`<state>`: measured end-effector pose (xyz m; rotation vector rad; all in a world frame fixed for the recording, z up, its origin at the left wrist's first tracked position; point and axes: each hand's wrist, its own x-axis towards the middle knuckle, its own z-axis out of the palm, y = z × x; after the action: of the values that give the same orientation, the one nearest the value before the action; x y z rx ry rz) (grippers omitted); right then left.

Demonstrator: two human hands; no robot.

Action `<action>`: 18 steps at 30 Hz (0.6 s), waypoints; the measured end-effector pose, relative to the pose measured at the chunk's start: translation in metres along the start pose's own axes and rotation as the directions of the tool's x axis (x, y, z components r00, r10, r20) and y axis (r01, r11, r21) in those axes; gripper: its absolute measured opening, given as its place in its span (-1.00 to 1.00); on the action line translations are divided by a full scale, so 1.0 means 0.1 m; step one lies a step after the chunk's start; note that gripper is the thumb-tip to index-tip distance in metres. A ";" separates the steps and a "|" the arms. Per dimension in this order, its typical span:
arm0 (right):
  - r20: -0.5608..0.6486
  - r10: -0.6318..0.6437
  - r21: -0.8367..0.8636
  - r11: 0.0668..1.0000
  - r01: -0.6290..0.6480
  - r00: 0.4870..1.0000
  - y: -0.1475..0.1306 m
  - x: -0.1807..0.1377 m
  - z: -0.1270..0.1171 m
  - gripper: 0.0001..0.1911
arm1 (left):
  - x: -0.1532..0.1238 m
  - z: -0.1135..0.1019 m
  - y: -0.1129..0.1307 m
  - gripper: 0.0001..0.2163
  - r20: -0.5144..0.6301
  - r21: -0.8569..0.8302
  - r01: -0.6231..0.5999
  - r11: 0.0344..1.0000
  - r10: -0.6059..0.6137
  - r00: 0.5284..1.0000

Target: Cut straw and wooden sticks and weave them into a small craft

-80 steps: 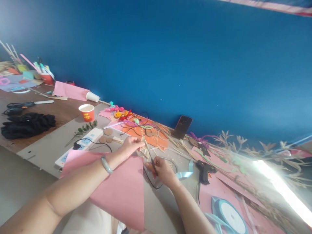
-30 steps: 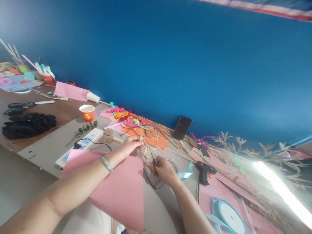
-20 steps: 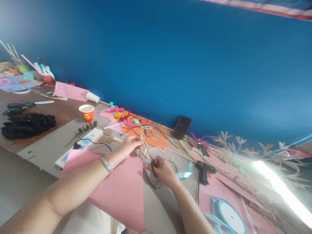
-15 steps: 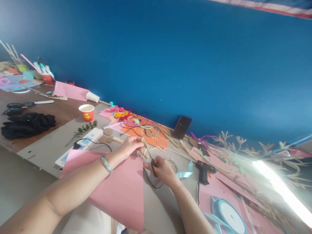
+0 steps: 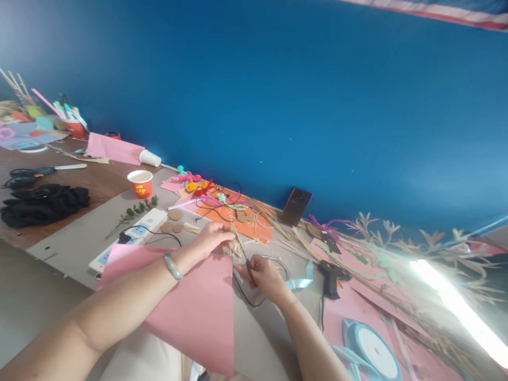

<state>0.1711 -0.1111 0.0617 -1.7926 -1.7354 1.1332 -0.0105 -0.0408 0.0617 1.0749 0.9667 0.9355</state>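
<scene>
My right hand (image 5: pixel 265 276) is wrapped round the black handles of a pair of scissors (image 5: pixel 250 269), whose blades point up and away toward my left fingers. My left hand (image 5: pixel 215 238) pinches a thin, pale straw-like strip (image 5: pixel 234 229) close by the blade tips. The strip is partly covered by the fingers, and whether the blades touch it I cannot tell. A large sheet of pink paper (image 5: pixel 194 312) lies under my left forearm and hangs over the table's front edge. Short pale offcuts (image 5: pixel 238 250) lie just beyond the hands.
A power strip (image 5: pixel 148 225) and a red paper cup (image 5: pixel 140 185) stand to the left. At the back, a phone (image 5: pixel 297 206) leans against the blue wall. To the right are a black glue gun (image 5: pixel 330 278), a light-blue ribbon roll (image 5: pixel 375 349) and dried stems (image 5: pixel 391 230).
</scene>
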 end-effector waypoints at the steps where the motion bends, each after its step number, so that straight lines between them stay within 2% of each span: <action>1: 0.003 -0.001 0.011 1.000 0.001 1.000 0.00 0.00 0.00 -0.60 | -0.01 0.00 0.01 -0.91 0.001 0.000 -0.002 1.000 0.002 1.000; 10: -0.005 -0.009 -0.022 1.000 0.009 1.000 0.05 0.02 0.00 -0.67 | -0.02 0.01 0.03 -0.89 0.014 -0.018 0.046 0.999 -0.046 0.999; 18: -0.002 0.016 -0.063 0.998 -0.016 1.000 -0.02 0.01 0.00 -0.62 | -0.02 0.00 -0.02 -0.90 0.137 0.021 0.075 0.997 -0.077 0.988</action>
<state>0.1701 -0.1101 0.0627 -1.8469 -1.7777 1.0943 -0.0106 -0.0435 0.0603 1.0936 0.8955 0.7821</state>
